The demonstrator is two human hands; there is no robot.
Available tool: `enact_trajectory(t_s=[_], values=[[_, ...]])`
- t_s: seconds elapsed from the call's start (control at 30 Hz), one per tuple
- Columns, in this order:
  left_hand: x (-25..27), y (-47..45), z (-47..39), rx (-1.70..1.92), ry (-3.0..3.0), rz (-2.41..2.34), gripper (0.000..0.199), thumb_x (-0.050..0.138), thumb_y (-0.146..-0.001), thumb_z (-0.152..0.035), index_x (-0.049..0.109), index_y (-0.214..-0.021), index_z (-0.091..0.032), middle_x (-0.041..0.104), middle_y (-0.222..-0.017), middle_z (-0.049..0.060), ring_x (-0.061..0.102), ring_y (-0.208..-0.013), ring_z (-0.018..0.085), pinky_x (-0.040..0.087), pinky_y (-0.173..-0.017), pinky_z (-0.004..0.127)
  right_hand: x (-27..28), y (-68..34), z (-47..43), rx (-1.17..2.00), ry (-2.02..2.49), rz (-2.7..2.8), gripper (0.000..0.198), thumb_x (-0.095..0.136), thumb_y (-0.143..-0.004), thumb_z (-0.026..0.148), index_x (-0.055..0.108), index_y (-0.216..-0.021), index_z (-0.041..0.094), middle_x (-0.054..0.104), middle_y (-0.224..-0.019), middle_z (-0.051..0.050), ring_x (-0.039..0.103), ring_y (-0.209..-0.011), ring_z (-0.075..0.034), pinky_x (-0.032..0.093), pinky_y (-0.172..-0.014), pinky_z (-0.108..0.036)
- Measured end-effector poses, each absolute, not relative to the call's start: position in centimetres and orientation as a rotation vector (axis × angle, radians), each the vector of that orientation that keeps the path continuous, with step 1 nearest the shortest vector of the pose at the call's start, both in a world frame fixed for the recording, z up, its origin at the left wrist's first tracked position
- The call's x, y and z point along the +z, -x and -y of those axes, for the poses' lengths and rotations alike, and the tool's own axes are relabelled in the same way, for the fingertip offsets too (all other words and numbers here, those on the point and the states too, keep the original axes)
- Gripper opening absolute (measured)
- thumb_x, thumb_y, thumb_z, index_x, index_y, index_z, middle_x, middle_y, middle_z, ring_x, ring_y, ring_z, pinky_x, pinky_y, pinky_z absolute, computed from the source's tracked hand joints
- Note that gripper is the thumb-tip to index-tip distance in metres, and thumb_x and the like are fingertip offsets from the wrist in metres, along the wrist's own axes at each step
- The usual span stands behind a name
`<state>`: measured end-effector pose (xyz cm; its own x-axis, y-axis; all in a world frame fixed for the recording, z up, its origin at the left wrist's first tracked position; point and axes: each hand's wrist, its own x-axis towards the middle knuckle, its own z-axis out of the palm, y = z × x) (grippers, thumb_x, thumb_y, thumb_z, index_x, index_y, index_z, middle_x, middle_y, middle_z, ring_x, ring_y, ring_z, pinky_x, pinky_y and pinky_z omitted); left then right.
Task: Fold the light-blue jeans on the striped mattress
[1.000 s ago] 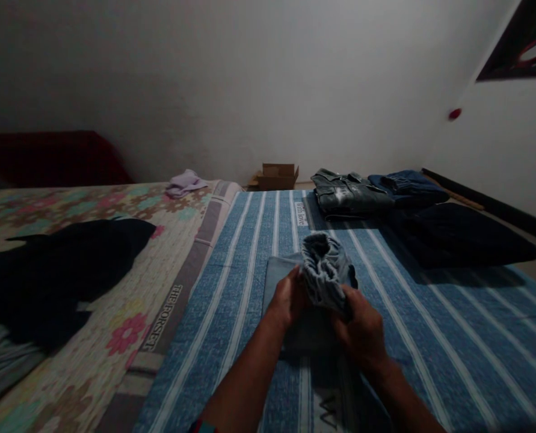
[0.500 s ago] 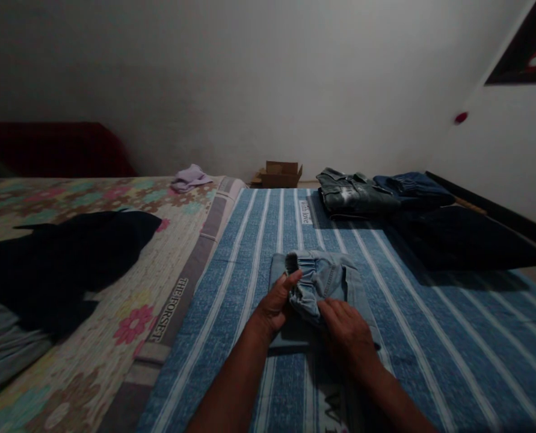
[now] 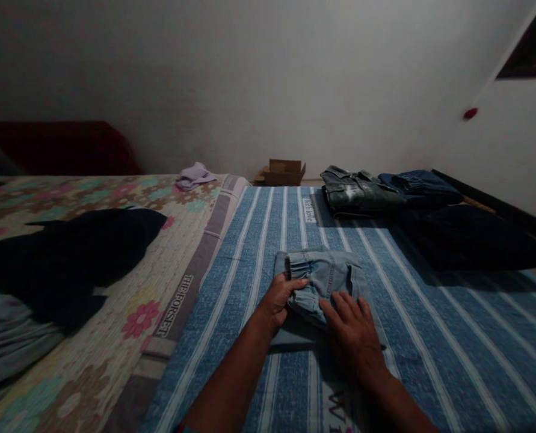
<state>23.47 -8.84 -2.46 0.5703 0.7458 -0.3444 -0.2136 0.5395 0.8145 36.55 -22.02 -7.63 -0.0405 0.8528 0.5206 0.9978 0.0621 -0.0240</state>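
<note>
A pair of light blue denim pants (image 3: 326, 270) lies folded into a small bundle, with its gathered elastic waistband turned to the left. My left hand (image 3: 279, 297) grips the waistband edge, thumb on top and the other fingers hidden beneath the cloth. Flat on the lower right part of the denim rests my right hand (image 3: 354, 331), its fingers spread and nothing in its grasp. Under the bundle is the blue and white striped bedspread (image 3: 218, 313).
Folded dark green denim (image 3: 362, 192), folded blue jeans (image 3: 423, 186) and a dark folded garment (image 3: 470, 237) lie at the back right. Left are a dark garment (image 3: 78, 258), grey cloth (image 3: 10, 343) and a lilac cloth (image 3: 194, 176). A cardboard box (image 3: 284, 173) stands by the wall.
The waistband lies flatter now, and my left thumb has come down onto it. My right hand's fingers have spread wider on the denim. The view has shifted slightly left.
</note>
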Motion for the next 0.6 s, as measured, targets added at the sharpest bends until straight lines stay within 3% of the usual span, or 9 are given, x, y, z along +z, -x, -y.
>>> enact_trajectory(t_s=[0.33,0.6], values=[[-2.25,-23.18,9.08,0.671,-0.805,-0.750,0.041,0.076,-0.056,-0.018,0.066,-0.095,-0.012,0.071,-0.083,0.008,0.066,-0.072,0.020,0.051,-0.071,0.030,-7.80,-35.96,22.31,-0.460,1.878,1.908,0.051,0.044,-0.083,0.009,0.047,-0.131,0.026,0.056,-0.125,-0.011,0.043,-0.122,-0.027,0.024,-0.102,-0.051],[-2.64,-22.84,8.98,0.692,-0.849,-0.760,0.041,0.077,-0.057,-0.020,0.066,-0.096,-0.012,0.071,-0.090,0.009,0.066,-0.078,0.022,0.050,-0.073,0.029,-8.09,-36.39,22.25,-0.500,1.839,1.996,0.054,0.043,-0.083,0.008,0.045,-0.133,0.028,0.055,-0.125,-0.013,0.044,-0.121,-0.030,0.028,-0.099,-0.053]])
